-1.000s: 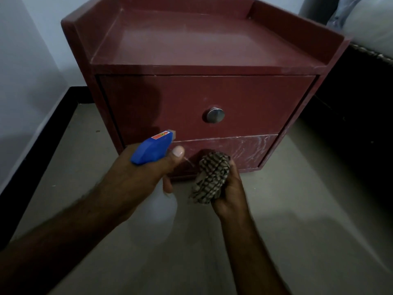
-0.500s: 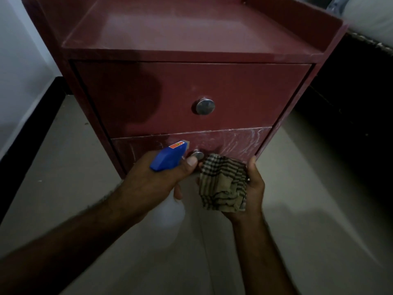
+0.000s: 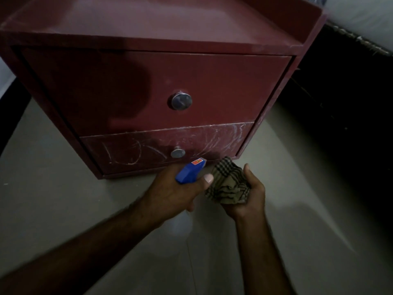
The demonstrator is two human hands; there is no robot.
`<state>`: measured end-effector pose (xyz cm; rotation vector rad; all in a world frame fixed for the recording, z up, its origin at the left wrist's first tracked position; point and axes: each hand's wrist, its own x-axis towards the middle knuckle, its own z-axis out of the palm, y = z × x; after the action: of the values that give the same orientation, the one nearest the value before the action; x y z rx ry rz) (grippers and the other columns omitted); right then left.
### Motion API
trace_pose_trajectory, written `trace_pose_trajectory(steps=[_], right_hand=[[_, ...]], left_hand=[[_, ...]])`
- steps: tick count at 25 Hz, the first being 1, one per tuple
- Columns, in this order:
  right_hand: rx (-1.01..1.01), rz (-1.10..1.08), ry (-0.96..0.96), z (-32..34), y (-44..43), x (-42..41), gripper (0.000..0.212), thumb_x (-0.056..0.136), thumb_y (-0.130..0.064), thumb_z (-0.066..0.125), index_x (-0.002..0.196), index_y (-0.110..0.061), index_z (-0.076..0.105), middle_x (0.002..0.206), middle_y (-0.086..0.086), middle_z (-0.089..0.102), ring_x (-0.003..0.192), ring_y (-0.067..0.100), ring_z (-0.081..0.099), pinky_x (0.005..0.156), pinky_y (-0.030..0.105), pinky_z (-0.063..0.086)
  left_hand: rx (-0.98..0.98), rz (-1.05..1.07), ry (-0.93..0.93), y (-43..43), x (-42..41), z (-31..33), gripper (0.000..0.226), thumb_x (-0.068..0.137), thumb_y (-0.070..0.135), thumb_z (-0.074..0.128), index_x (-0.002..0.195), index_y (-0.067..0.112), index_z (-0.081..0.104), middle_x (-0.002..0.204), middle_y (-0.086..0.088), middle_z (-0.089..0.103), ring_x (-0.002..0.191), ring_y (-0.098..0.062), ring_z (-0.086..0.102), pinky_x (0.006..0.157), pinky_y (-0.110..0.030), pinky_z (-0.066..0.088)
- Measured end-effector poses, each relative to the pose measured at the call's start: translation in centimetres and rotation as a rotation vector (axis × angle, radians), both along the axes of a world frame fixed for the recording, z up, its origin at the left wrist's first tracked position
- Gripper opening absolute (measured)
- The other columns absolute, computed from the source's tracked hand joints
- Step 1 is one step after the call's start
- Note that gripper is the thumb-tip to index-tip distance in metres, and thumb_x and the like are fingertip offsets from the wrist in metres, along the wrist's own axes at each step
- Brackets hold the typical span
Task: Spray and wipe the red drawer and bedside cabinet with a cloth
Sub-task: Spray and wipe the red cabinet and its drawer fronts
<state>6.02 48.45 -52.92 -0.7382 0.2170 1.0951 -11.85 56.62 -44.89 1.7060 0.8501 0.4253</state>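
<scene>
Two hands are engaged in front of the red bedside cabinet, which stands on the pale floor next to a dark bed frame. Our left hand wraps the neck of the spray bottle, thumb laid along the side, so that its blue trigger head points at the lower drawer. The nozzle sits close below the lower knob, because this front carries white smears and scrawls, while the upper drawer looks cleaner around its round metal knob. Our right hand cups the checked cloth, fingers curled round the bunched wad, just beside the bottle: the cloth is thus placed to follow the spray at once. Both drawers sit closed. We judge the step in hand to be spraying the lower front; the marks there suggest that wiping is not yet done. Whether a finger rests on the trigger, we cannot tell.
</scene>
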Motion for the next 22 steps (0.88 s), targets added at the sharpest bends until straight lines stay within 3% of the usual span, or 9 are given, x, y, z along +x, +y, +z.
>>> trace_pose_trajectory(steps=[3, 6, 8, 11, 14, 16, 19, 22], right_hand=[[-0.099, -0.011, -0.04, -0.3, 0.0, 1.3, 0.024, 0.091, -0.009, 0.057, 0.111, -0.007, 0.07, 0.112, 0.016, 0.069, 0.1, 0.031, 0.067, 0.111, 0.049, 0.045], [-0.215, -0.089, -0.061, -0.9, -0.4, 2.5, 0.023, 0.096, -0.002, 0.048, 0.106, -0.005, 0.068, 0.107, 0.02, 0.068, 0.096, 0.034, 0.065, 0.114, 0.054, 0.043], [-0.276, -0.126, -0.083, -1.2, -0.9, 3.3, 0.021, 0.096, 0.0, 0.047, 0.103, -0.003, 0.067, 0.106, 0.021, 0.068, 0.098, 0.037, 0.064, 0.113, 0.057, 0.043], [-0.324, -0.156, -0.067, -1.5, -1.5, 4.3, 0.022, 0.096, -0.002, 0.047, 0.106, 0.0, 0.067, 0.115, 0.025, 0.068, 0.107, 0.04, 0.063, 0.114, 0.058, 0.043], [-0.295, -0.201, -0.039, -1.8, -1.8, 5.4, 0.025, 0.097, -0.003, 0.045, 0.108, -0.002, 0.067, 0.119, 0.024, 0.068, 0.11, 0.04, 0.063, 0.113, 0.055, 0.044], [-0.275, -0.225, -0.044, -1.9, -1.8, 5.8, 0.026, 0.096, -0.006, 0.046, 0.107, -0.005, 0.07, 0.112, 0.02, 0.073, 0.104, 0.036, 0.067, 0.105, 0.05, 0.05], [-0.266, -0.247, -0.044, -2.3, -1.8, 6.0, 0.027, 0.094, -0.013, 0.048, 0.105, -0.008, 0.073, 0.101, 0.014, 0.077, 0.093, 0.032, 0.07, 0.096, 0.043, 0.053], [-0.32, -0.234, -0.037, -2.6, -1.3, 6.1, 0.029, 0.096, -0.014, 0.047, 0.11, -0.008, 0.072, 0.105, 0.016, 0.078, 0.097, 0.034, 0.071, 0.104, 0.049, 0.052]], left_hand=[[-0.029, 0.022, 0.003, -0.5, 1.7, -0.7, 0.043, 0.091, 0.043, 0.072, 0.101, 0.002, 0.068, 0.06, -0.01, 0.059, 0.049, -0.013, 0.061, 0.05, -0.016, 0.045], [-0.034, 0.043, 0.035, -0.6, 3.2, -1.0, 0.048, 0.09, 0.045, 0.073, 0.096, -0.002, 0.066, 0.067, -0.026, 0.063, 0.047, -0.011, 0.06, 0.047, -0.013, 0.044], [-0.035, 0.059, 0.07, -0.3, 4.2, -1.3, 0.049, 0.09, 0.047, 0.073, 0.09, -0.001, 0.063, 0.07, -0.028, 0.063, 0.048, -0.012, 0.061, 0.045, -0.012, 0.044], [-0.06, 0.073, 0.116, -0.2, 5.5, -1.9, 0.033, 0.091, 0.048, 0.071, 0.094, 0.016, 0.065, 0.063, -0.012, 0.058, 0.052, -0.014, 0.065, 0.048, -0.015, 0.046], [-0.049, 0.083, 0.136, -0.2, 6.2, -2.7, 0.039, 0.089, 0.046, 0.074, 0.074, 0.016, 0.055, 0.06, -0.005, 0.055, 0.045, -0.01, 0.061, 0.042, -0.013, 0.041], [-0.048, 0.092, 0.128, -0.1, 6.1, -3.1, 0.041, 0.089, 0.044, 0.075, 0.07, 0.016, 0.053, 0.06, -0.006, 0.053, 0.043, -0.009, 0.059, 0.04, -0.011, 0.041], [-0.041, 0.096, 0.143, 0.1, 5.3, -3.8, 0.036, 0.089, 0.047, 0.074, 0.076, 0.018, 0.058, 0.064, -0.005, 0.055, 0.045, -0.013, 0.064, 0.043, -0.016, 0.045], [-0.059, 0.131, 0.168, 0.4, 4.3, -4.1, 0.029, 0.089, 0.048, 0.075, 0.097, 0.022, 0.065, 0.076, -0.004, 0.062, 0.046, -0.013, 0.065, 0.044, -0.02, 0.049]])
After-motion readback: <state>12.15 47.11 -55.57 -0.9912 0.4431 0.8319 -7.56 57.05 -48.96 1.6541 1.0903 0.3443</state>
